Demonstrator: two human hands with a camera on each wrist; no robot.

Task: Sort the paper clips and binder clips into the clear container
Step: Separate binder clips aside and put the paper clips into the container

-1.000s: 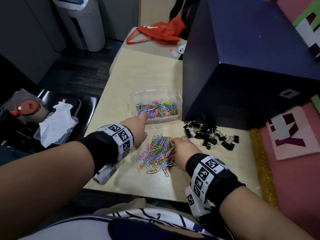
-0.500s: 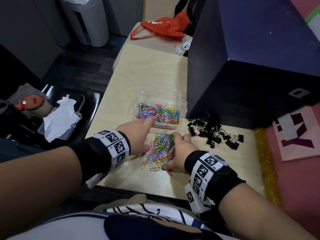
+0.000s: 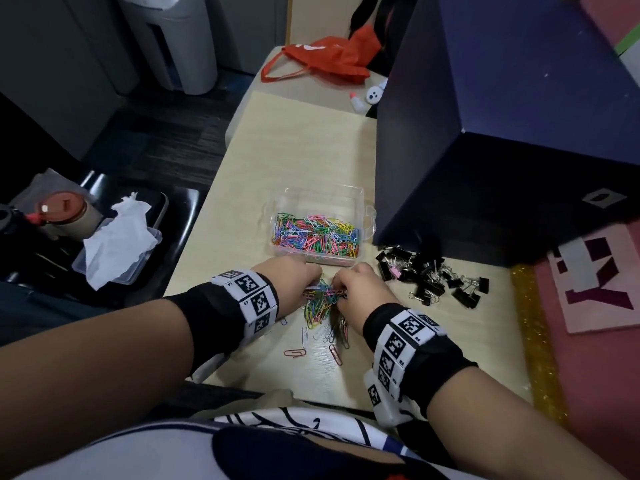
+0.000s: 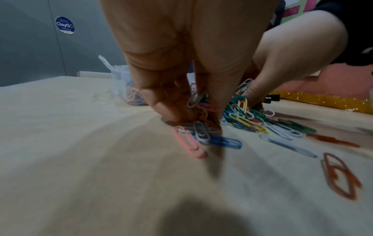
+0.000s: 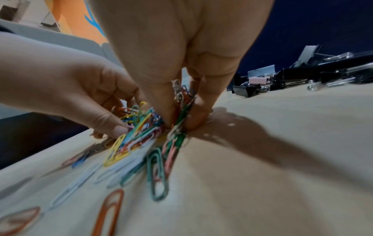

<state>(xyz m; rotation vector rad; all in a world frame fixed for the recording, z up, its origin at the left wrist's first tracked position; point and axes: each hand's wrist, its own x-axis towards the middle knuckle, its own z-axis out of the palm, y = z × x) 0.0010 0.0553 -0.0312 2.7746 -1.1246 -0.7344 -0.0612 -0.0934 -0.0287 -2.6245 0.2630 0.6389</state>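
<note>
Closed in from either side since a moment ago, left hand (image 3: 292,284) and right hand (image 3: 360,289) now pinching the paper clips (image 3: 320,301) heaped on the worktop (image 3: 298,157); next, probably lifting that bunch into the clear container (image 3: 362,209) just beyond, binder clips (image 3: 433,275) untouched alongside.

The person is wearing a black wristband (image 3: 211,306) on the left forearm and another black wristband (image 3: 436,368) on the right, each carrying white blocks with black square code markers. A white shirt (image 3: 242,441) with dark lines is covering the body.
</note>
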